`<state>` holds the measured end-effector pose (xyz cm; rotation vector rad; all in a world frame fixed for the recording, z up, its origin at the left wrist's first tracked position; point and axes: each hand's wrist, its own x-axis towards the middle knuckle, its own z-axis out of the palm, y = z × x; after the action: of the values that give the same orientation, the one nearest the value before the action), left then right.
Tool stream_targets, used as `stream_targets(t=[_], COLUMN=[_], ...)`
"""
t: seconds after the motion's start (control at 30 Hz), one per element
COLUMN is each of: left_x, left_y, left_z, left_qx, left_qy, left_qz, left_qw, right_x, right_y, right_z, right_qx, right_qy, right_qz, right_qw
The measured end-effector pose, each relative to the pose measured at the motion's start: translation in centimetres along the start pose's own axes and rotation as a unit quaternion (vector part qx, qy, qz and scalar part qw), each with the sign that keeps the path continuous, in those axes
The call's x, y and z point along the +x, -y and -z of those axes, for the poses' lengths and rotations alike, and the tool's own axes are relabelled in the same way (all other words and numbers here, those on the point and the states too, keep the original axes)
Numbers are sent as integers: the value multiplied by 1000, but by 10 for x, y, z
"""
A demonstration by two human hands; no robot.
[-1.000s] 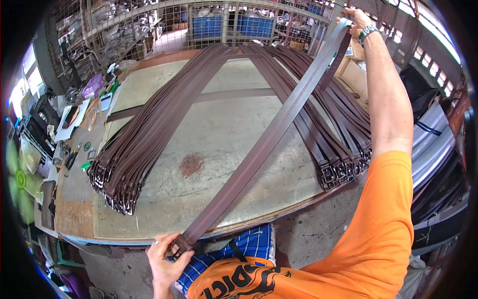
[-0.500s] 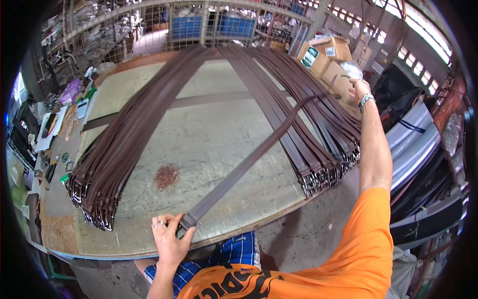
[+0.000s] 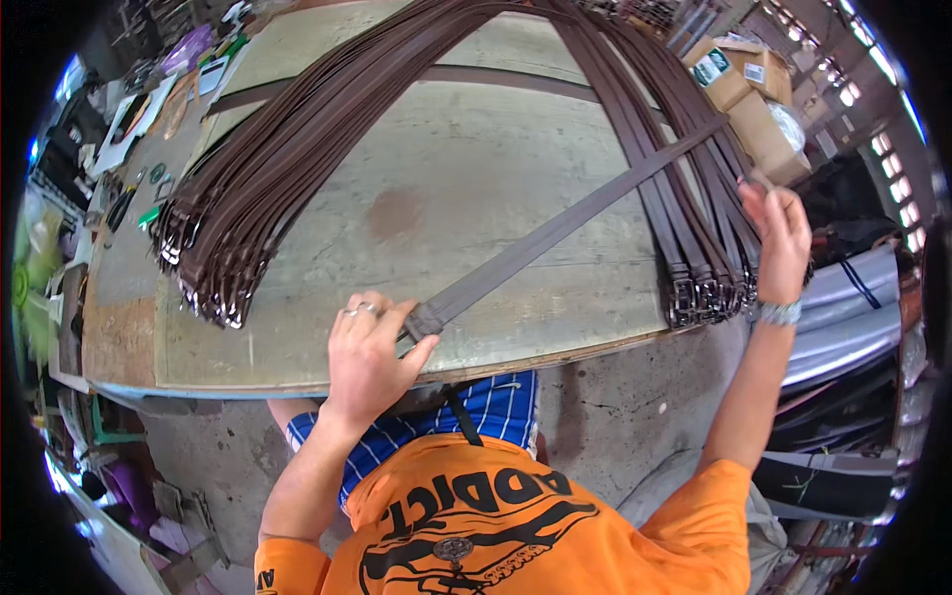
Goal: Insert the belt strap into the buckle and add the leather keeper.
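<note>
A dark brown belt [image 3: 585, 206] lies slantwise over the table, its far end resting across the right-hand belts. My left hand [image 3: 367, 347] pinches it at the buckle [image 3: 424, 319], close to the table's near edge. My right hand [image 3: 778, 223] is over the right edge of the belt bundle, apart from the belt's far end. Its fingers are bent together around something small and greyish, too blurred to name. Two bundles of brown belts fan toward the far side, a left one [image 3: 327, 129] and a right one [image 3: 635, 149], their metal buckles turned toward me.
The worn table [image 3: 516, 288] bears a patch of reddish-brown crumbs [image 3: 395, 213]. Another belt [image 3: 506, 77] runs crosswise farther back. Pliers [image 3: 124, 206] and papers lie at the left. Cardboard boxes [image 3: 764, 129] and silvery rolls [image 3: 838, 307] stand to the right.
My view has tipped down. The belt's far part, raised and curved before, now lies straighter and lower. My right hand has come down and nearer; my left still grips the buckle.
</note>
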<state>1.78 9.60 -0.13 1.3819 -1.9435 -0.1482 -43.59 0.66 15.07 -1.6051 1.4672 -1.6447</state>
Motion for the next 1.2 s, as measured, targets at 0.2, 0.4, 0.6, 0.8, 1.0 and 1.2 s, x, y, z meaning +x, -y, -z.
stream_targets(t=[0.2,0.4,0.6,0.8,1.0,1.2], left_x=[2,16,33,40,42,33], left_y=[-5,0,-4,3,20,15], left_z=[-16,-5,-25,-22,-13,-23], left_qx=[-14,-49,-14,-87,-147,-143], left_qy=[3,95,96,134,153,115], left_qz=[-44,23,-5,25,7,7], left_qw=[999,994,995,987,977,983], right_x=[-115,-146,-155,-157,-161,-162], right_y=[-52,-61,-73,-74,-58,-15], right_z=[-95,-182,-203,-203,-198,-160], right_qx=[90,191,224,222,155,89], right_qy=[25,78,108,115,147,153], right_qz=[-86,-114,-157,-158,-100,-56], right_qw=[992,972,956,955,972,983])
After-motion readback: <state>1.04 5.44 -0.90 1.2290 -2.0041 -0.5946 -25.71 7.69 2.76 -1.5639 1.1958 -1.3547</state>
